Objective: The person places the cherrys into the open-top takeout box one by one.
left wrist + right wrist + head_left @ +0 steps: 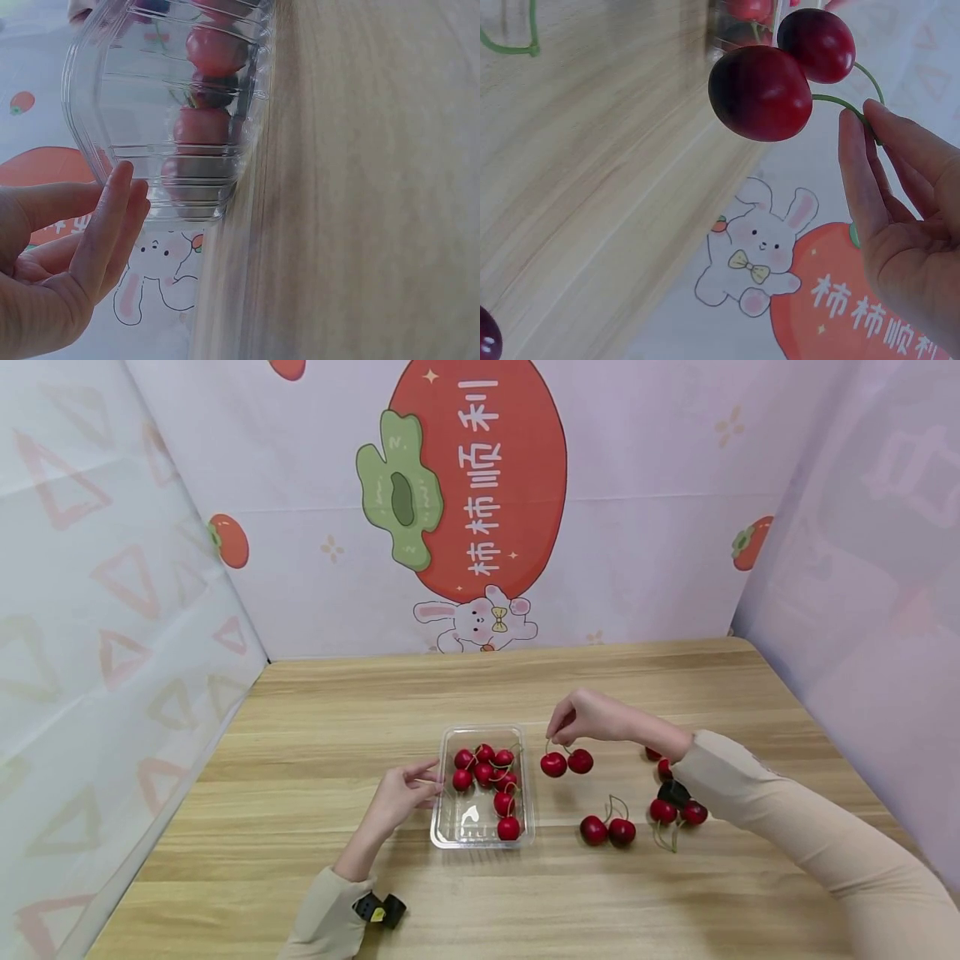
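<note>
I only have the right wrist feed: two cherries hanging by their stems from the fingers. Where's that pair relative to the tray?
Observer: The cherry pair hangs just right of the clear tray, outside it, in the right hand.
Operator: Left hand?
Observer: The left hand touches the tray's left wall with straight fingers.
Operator: Any cherries left loose?
Observer: Yes, another pair lies on the table right of the tray, and more sit by the right sleeve.
</note>
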The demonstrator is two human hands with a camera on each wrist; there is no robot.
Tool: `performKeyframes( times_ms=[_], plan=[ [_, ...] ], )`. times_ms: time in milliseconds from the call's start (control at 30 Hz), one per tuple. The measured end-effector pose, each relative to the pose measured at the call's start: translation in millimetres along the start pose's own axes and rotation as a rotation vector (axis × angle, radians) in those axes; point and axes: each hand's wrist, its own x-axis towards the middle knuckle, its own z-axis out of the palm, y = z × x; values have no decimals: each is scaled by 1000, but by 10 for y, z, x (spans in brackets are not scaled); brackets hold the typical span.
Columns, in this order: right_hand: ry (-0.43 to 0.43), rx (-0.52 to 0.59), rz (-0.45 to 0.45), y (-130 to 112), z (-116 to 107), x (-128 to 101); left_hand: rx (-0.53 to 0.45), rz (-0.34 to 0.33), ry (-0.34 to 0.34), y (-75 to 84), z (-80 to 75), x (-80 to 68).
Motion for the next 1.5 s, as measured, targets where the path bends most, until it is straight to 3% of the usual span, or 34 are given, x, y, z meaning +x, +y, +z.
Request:
performKeyframes(
  times_ms=[400, 1033, 1267, 1500],
  plan=[
    [2, -28, -57, -163, 64, 125, -12, 2, -6, 17, 3, -2],
    [-16, 15, -161, -338, 232, 356, -26, 23, -32, -2, -17, -7],
    [-55, 52, -157, -392, 316, 441, -32, 18, -29, -5, -13, -4],
    [-55, 7, -173, -441, 377, 509, -34, 25, -33, 9, -14, -10]
  ],
)
